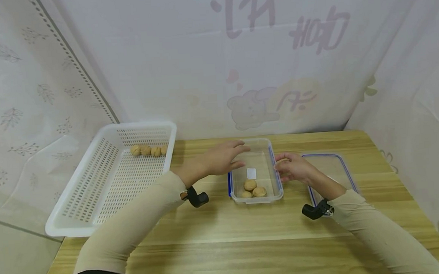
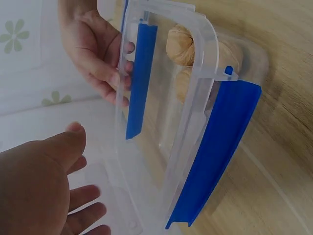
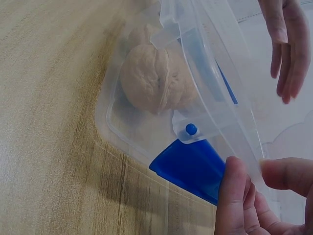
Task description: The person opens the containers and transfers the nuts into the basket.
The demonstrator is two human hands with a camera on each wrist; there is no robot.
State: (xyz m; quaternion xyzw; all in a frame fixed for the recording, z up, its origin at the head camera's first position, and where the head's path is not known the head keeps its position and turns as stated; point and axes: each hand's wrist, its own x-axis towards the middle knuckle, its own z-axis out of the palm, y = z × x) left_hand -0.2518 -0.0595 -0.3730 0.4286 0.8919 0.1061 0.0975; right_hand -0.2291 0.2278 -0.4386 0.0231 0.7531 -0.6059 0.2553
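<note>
A clear plastic container [image 1: 256, 160] with blue side latches stands on the table. Three walnuts [image 1: 250, 184] are gathered at its near end, beside a small white label. My left hand [image 1: 224, 157] hovers at the container's left rim, fingers apart and nothing in them. At the opposite side, my right hand [image 1: 294, 168] holds the right rim by the blue latch [image 3: 190, 166]; the rim runs between thumb and fingertips in the right wrist view. Partly behind the right forearm lies the container's clear lid [image 1: 332, 168] with a blue seal.
To the left stands a white perforated basket [image 1: 108, 177], with several walnuts [image 1: 145, 150] lined up at its far right corner. The wooden table [image 1: 226, 249] meets a printed white curtain [image 1: 185, 72] at the back; more curtain hangs at both sides.
</note>
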